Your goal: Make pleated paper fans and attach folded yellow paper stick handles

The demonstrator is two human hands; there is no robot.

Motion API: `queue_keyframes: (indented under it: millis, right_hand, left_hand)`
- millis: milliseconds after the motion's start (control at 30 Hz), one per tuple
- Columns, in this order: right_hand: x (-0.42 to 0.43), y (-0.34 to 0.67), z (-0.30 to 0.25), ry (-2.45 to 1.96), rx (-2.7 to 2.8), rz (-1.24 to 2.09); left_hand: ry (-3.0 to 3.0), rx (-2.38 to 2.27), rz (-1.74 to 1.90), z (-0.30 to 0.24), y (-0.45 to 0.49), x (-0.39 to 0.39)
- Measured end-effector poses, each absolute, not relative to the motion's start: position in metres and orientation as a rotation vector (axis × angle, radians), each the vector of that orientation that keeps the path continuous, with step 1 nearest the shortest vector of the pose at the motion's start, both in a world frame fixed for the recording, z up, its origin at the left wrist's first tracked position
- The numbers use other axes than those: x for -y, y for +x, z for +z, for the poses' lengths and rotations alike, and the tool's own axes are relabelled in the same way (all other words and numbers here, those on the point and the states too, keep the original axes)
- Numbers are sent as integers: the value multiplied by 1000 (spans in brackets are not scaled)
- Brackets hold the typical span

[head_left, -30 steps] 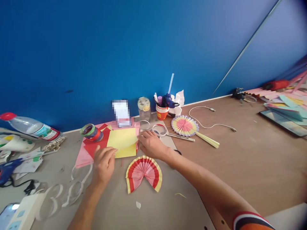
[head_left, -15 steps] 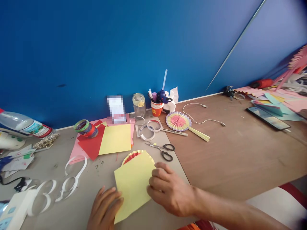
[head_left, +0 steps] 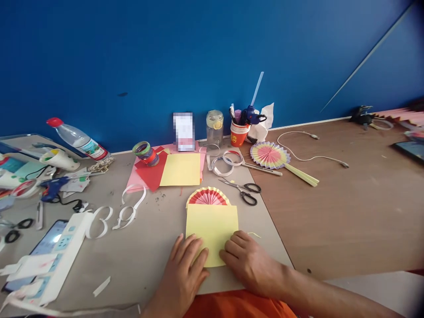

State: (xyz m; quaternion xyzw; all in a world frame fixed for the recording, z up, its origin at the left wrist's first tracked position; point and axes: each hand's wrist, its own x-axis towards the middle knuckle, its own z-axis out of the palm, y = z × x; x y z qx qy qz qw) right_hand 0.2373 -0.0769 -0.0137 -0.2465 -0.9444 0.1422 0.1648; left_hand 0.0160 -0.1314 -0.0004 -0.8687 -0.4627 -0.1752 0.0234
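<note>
A yellow paper sheet (head_left: 212,221) lies flat at the table's front, partly covering a pleated red, pink and yellow paper rosette (head_left: 208,196) behind it. My left hand (head_left: 187,265) rests on the sheet's lower left, fingers stretched out. At the lower right edge of the sheet, my right hand (head_left: 248,256) has its fingers curled against the paper; its fingertips are partly hidden. Black-handled scissors (head_left: 247,192) lie beyond the sheet to the right, touched by neither hand.
A finished paper fan (head_left: 270,155), tape rolls (head_left: 222,167) and a red cup (head_left: 239,134) of tools stand behind. Coloured paper (head_left: 181,170) lies back left. A power strip (head_left: 62,256), white strips (head_left: 127,216) and a bottle (head_left: 81,141) are at left.
The yellow sheet has turned from tilted to nearly square with the table edge. Both hands have shifted with it, and the left lies further onto the paper. The view has swung left.
</note>
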Motion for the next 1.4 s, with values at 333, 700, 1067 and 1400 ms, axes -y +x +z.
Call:
queue_keyframes:
  millis: [333,700,1067,1400]
  right_hand:
    - [84,232,-6,-802,2715,380]
    - [93,220,-6,-840,2805,369]
    - [89,219,2,-896,2888,384]
    - [89,221,6,-876,2916,379]
  left_hand:
    - [-2670,1428,-592,-5,17,138]
    - [-2617,1323,-708,-21,6,145]
    - [-2746,1497,-588,-22,3,147]
    - [-2782,1482,-599,-14,7,141]
